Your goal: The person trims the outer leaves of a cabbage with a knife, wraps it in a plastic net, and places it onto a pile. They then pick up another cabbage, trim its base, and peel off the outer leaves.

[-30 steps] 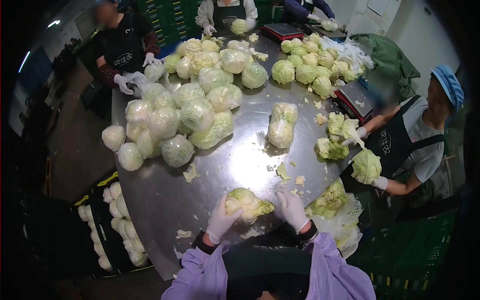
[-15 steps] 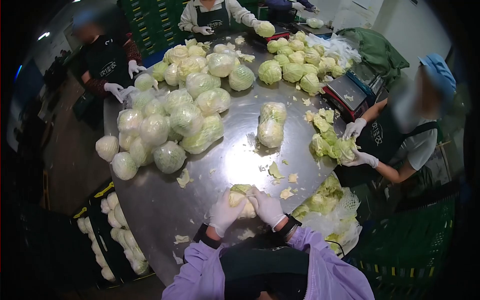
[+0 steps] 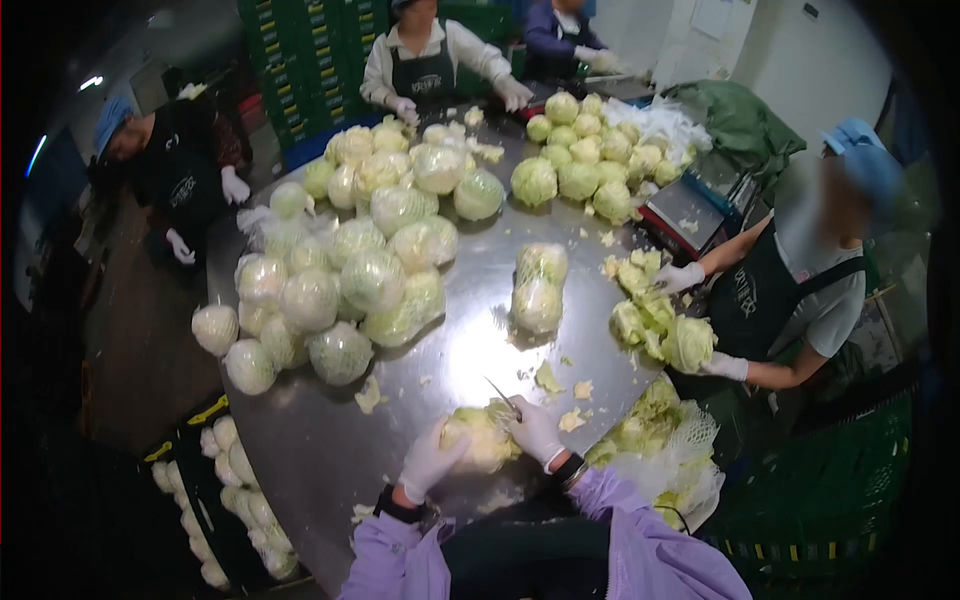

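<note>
A pale, partly trimmed cabbage (image 3: 482, 440) is at the near edge of the steel table (image 3: 400, 400). My gloved left hand (image 3: 432, 459) grips its left side. My gloved right hand (image 3: 536, 430) is closed around a small knife (image 3: 502, 397), its blade pointing up and left beside the cabbage's upper right. Loose leaf scraps (image 3: 547, 378) lie just beyond my right hand. Further up the table are two wrapped cabbages (image 3: 540, 290) in one pack.
Many wrapped cabbages (image 3: 372, 280) are piled on the left, and bare ones (image 3: 578, 180) at the back. A co-worker (image 3: 745, 290) handles leaves at the right beside a scale (image 3: 685, 212). A leaf-filled bag (image 3: 665, 450) is at my right. Crates (image 3: 245, 500) are lower left.
The cabbage now shows larger between my hands, which are further apart. The knife blade has come into clear view. The left co-worker has leaned away from the table; the right co-worker's hands have spread.
</note>
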A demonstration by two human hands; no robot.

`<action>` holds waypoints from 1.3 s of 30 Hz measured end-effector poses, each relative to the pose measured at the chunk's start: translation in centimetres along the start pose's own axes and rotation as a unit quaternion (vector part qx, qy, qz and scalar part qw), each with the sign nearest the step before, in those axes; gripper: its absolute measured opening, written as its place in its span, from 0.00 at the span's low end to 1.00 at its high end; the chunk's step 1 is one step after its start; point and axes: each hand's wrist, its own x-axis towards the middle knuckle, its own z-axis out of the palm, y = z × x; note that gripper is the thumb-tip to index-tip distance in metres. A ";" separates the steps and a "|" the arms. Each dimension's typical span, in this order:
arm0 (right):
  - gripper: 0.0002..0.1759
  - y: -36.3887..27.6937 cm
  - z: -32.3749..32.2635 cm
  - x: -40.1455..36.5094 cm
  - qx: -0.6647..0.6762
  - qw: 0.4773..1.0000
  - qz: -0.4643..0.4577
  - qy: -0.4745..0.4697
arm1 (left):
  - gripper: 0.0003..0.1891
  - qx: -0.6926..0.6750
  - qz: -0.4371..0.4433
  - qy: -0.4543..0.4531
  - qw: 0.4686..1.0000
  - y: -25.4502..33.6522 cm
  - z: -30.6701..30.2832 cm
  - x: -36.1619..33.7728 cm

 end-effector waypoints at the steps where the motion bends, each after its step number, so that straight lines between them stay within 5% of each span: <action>1: 0.16 0.4 -0.3 0.7 0.012 0.998 0.053 0.009 | 0.32 0.004 0.025 0.015 1.000 -1.0 0.3 -0.1; 6: 0.20 6.4 1.4 0.2 0.035 0.995 0.088 -0.016 | 0.34 -0.096 -0.004 -0.053 0.994 -5.1 -1.3 -1.9; 9: 0.22 7.4 0.9 -0.1 0.072 0.990 0.112 -0.051 | 0.38 -0.273 -0.021 -0.061 0.960 -9.0 -0.3 -3.9; 11: 0.24 7.5 0.0 -0.3 0.074 0.988 0.118 -0.064 | 0.38 -0.228 -0.046 -0.035 0.972 -8.2 0.0 -5.4; 12: 0.26 5.8 -1.6 -0.9 0.068 0.989 0.122 -0.049 | 0.35 -0.262 -0.062 0.029 0.963 -4.5 0.4 -6.5; 13: 0.28 5.0 -2.6 -1.1 0.063 0.989 0.127 -0.035 | 0.20 -0.295 -0.118 0.075 0.945 -0.8 0.7 -6.9; 16: 0.29 3.7 -3.7 -1.4 -0.024 0.997 -0.029 0.063 | 0.22 -0.254 -0.142 0.077 0.953 -4.8 3.6 -5.6; 17: 0.28 2.2 -4.3 -2.1 -0.040 0.991 -0.098 0.078 | 0.23 -0.190 -0.060 0.095 0.975 -6.9 4.9 -4.6; 19: 0.26 -1.4 -3.6 -3.7 -0.010 0.996 -0.086 0.005 | 0.23 -0.120 0.024 0.107 0.987 -7.6 5.5 -4.3; 21: 0.26 -1.2 -0.7 -4.5 -0.022 0.974 -0.223 -0.014 | 0.26 0.010 0.029 0.064 0.997 -3.5 4.4 -4.0; 24: 0.27 -1.6 -1.0 -4.5 -0.021 0.988 -0.145 -0.050 | 0.30 0.201 0.036 0.012 0.979 2.4 3.7 -2.9; 31: 0.27 -1.7 -1.8 -3.7 -0.042 0.989 -0.101 -0.101 | 0.28 0.176 0.076 0.011 0.981 3.3 3.2 -1.6; 39: 0.30 -1.3 -0.5 -4.8 0.005 0.995 -0.104 -0.004 | 0.27 0.176 0.039 -0.004 0.984 3.7 3.2 -1.0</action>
